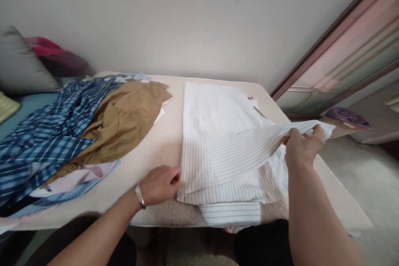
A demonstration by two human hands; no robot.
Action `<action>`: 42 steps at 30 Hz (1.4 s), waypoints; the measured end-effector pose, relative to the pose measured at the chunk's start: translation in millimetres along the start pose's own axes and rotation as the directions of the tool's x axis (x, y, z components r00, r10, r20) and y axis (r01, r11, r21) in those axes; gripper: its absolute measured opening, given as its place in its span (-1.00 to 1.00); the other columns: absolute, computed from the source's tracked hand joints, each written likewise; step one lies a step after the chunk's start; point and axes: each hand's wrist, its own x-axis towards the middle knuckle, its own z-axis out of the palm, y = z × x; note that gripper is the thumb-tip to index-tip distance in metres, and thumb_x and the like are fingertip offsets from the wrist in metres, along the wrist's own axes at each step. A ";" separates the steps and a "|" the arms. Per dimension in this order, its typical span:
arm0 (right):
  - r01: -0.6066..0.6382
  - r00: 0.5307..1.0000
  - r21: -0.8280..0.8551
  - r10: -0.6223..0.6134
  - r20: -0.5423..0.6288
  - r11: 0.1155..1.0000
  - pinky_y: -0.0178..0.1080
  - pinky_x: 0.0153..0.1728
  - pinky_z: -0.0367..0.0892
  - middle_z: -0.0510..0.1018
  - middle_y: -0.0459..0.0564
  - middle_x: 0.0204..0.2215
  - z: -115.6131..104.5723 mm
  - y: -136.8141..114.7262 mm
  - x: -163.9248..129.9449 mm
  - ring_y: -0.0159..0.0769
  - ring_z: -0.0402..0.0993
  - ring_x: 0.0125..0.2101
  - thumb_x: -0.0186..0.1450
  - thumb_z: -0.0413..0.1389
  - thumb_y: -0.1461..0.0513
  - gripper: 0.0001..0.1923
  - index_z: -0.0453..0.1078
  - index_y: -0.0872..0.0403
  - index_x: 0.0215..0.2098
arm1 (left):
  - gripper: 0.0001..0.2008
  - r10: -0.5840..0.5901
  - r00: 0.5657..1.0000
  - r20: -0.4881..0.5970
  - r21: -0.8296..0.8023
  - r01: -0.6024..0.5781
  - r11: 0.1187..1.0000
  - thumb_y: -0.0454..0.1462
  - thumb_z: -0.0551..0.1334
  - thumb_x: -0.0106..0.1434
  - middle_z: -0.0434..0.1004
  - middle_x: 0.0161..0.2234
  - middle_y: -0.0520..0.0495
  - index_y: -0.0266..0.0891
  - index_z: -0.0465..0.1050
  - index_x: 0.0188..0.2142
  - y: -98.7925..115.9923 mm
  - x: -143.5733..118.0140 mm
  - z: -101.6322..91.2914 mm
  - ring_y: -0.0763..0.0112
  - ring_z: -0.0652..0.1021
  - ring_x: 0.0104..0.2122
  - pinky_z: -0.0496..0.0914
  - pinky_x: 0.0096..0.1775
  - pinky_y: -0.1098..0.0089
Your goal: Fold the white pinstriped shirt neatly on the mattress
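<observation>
A white shirt with thin dark stripes (224,108) lies partly folded on the covered bed-like surface (149,149). Its sleeve (243,153) stretches to the right, and my right hand (304,143) has the raised end between thumb and fingers. At the shirt's lower left edge is my left hand (160,185), fingers curled, with the fingertips at the cloth; a silver bracelet (139,196) circles that wrist. A striped flap (230,213) hangs out at the front edge.
Left of the shirt lies a heap with a brown garment (124,120), a blue plaid garment (46,137) and a pink one (77,178). A grey pillow (25,64) leans behind. A wall (199,20) borders the back; a framed panel (343,54) stands right.
</observation>
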 end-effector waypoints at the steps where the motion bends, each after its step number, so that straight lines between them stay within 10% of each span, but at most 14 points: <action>1: -0.012 1.000 0.046 0.011 0.009 0.999 -0.27 -0.68 0.32 0.31 -0.19 -0.51 2.0 -2.9 -2.5 -0.37 0.27 -0.70 0.10 0.10 0.26 -0.62 0.13 -0.03 -0.12 | -0.80 -0.024 0.997 -0.073 -0.029 0.022 0.999 -0.13 0.11 0.33 0.57 -0.36 -0.04 -0.16 0.42 -0.30 -3.2 4.1 -4.4 0.29 0.55 -0.31 0.27 -0.27 0.34; 5: -0.046 0.997 0.125 0.038 0.065 0.991 -0.26 -0.65 0.33 0.32 -0.20 -0.50 8.8 -11.7 -11.2 -0.41 0.27 -0.70 0.08 0.10 0.34 -0.52 0.15 -0.01 -0.04 | -0.87 -0.142 0.966 -0.215 -0.105 0.122 0.987 -0.22 0.11 0.34 0.57 -0.34 -0.06 -0.19 0.39 -0.22 -7.0 20.4 -2.9 0.31 0.55 -0.30 0.28 -0.24 0.36; 23: -0.083 0.982 0.069 0.070 0.178 0.994 -0.30 -0.60 0.34 0.34 -0.24 -0.62 15.3 -14.9 -20.2 -0.32 0.38 -0.66 0.05 0.07 0.42 -0.25 0.10 0.07 0.22 | -0.87 -0.251 0.967 -0.041 -0.248 0.234 0.940 -0.29 0.29 0.10 0.56 -0.48 -0.01 -0.19 0.32 -0.42 9.8 17.3 22.6 0.33 0.59 -0.42 0.33 -0.37 0.40; 31: 0.015 0.997 0.189 -0.030 0.077 0.982 -0.21 -0.59 0.40 0.42 -0.13 -0.50 13.9 -8.1 -13.3 -0.28 0.42 -0.65 0.00 0.01 0.40 -0.23 0.12 0.06 0.21 | -0.84 -0.244 0.957 0.154 -0.574 0.288 0.767 -0.36 0.24 0.15 0.50 -0.60 0.08 -0.19 0.25 -0.35 2.5 19.1 28.7 0.38 0.60 -0.57 0.32 -0.53 0.48; 42: -0.070 0.997 0.195 0.065 0.032 0.978 -0.29 -0.67 0.40 0.42 -0.20 -0.59 15.9 -3.3 -7.1 -0.27 0.43 -0.69 -0.09 0.05 0.37 -0.09 0.14 0.12 0.29 | -0.82 -0.261 0.965 -0.014 -0.140 0.256 0.956 -0.29 0.27 0.07 0.60 -0.37 -0.12 -0.19 0.30 -0.33 4.0 17.6 32.8 0.19 0.62 -0.31 0.38 -0.35 0.34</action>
